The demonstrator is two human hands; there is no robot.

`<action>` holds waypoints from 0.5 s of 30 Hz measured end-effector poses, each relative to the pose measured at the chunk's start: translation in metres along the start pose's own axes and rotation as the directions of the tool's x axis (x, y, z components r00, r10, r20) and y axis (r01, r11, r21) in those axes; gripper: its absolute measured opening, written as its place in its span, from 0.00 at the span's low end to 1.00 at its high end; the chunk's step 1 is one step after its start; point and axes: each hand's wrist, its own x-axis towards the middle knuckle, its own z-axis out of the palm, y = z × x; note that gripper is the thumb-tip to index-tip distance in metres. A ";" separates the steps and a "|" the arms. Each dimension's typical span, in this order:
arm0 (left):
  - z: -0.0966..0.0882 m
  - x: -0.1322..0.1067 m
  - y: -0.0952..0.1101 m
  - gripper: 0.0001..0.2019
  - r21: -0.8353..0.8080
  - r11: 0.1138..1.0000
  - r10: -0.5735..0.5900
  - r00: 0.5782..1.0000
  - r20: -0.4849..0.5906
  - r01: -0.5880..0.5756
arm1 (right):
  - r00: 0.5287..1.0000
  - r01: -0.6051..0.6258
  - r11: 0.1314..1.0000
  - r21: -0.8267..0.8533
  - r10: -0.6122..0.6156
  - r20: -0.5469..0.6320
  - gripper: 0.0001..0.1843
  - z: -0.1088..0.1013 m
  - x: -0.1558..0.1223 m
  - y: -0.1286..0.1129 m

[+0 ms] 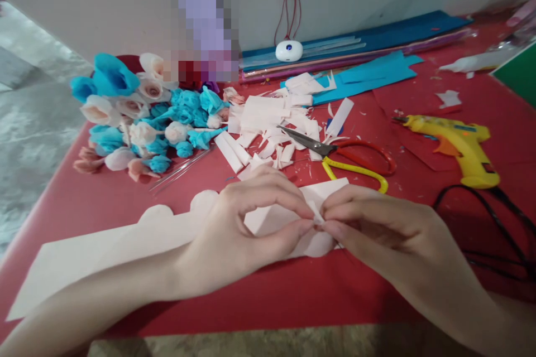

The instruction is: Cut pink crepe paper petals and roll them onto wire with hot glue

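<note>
My left hand (247, 223) and my right hand (368, 223) meet at the front middle of the red table (125, 201). Both pinch one small piece of pale pink paper (317, 215) between thumb and fingertips. Under my hands lies a long strip of pale pink paper (104, 248) with a scalloped top edge, running from the left front edge to the middle.
A heap of blue, white and pink paper flowers (142, 117) lies at the back left. Cut paper scraps (268, 122) and red-and-yellow-handled scissors (347, 156) sit behind my hands. A yellow glue gun (460, 142) with a black cord (494, 217) is at right. Blue sheets (368, 75) line the wall.
</note>
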 end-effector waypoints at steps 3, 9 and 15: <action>0.001 0.000 0.001 0.03 -0.006 1.000 -0.015 1.000 0.002 0.015 | 0.999 0.025 0.998 -0.053 -0.027 -0.021 0.06 0.001 -0.001 0.001; 0.000 0.000 0.003 0.04 -0.043 0.997 -0.055 0.998 0.029 0.056 | 0.999 0.041 0.998 -0.043 -0.042 -0.019 0.04 0.000 0.003 0.001; 0.003 -0.001 0.003 0.08 -0.090 0.981 -0.162 0.980 0.114 0.173 | 0.999 0.033 0.999 0.006 -0.033 -0.001 0.05 -0.002 0.002 -0.002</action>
